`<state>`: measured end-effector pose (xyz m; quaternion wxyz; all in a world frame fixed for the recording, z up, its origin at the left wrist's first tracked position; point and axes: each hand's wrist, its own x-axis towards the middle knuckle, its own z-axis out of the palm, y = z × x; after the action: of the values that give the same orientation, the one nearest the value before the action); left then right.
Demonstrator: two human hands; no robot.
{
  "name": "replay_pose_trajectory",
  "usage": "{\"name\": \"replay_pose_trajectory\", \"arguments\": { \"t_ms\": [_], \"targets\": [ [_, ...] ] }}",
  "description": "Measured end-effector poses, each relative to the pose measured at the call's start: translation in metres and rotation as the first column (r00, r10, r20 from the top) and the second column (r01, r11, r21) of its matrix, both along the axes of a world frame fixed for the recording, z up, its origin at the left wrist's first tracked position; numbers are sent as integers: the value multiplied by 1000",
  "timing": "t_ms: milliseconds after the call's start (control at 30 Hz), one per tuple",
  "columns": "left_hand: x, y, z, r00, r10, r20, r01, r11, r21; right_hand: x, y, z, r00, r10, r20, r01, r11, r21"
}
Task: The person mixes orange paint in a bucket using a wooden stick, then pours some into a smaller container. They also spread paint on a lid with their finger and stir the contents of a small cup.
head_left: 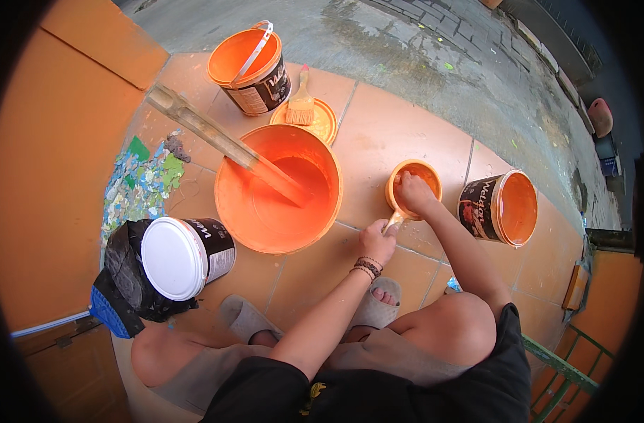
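My left hand [378, 242], with bracelets at its wrist, is closed round the handle of an orange plastic dipper [391, 204]. Inside the dipper's bowl is my right hand [415, 192], its fingers curled; whatever they hold is hidden. To the left stands a wide orange tub [227, 204] with orange paint in it. A paint-coated bamboo stick [216, 135] leans across its rim, the lower end in the paint. On the right, a dark-labelled paint bucket [481, 204] tilts over, its inside coated orange.
Behind the tub are an open paint bucket [255, 95] and a brush [301, 106] on an orange lid [325, 121]. At left lie a white-lidded bucket [174, 259], a black plastic bag [128, 271] and paint flakes [135, 187]. A green metal railing [563, 366] borders the lower right.
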<state>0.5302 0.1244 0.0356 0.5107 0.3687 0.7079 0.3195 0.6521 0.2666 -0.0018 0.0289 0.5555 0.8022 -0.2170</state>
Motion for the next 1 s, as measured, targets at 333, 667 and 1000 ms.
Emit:
{"name": "replay_pose_trajectory", "arguments": {
  "t_ms": [333,667,1000],
  "targets": [
    [-5,2,-1,991,6,136,1,999,-54,3,-14,28,997,-9,-75,26,973,229],
    [-20,-11,12,1000,5,25,-5,1000,-29,8,-10,85,908,-310,-281,347,933,91],
    [-52,-60,-6,939,220,-265,-208,975,76,2,-18,93,958,-14,-285,63,984,164]
  ]
}}
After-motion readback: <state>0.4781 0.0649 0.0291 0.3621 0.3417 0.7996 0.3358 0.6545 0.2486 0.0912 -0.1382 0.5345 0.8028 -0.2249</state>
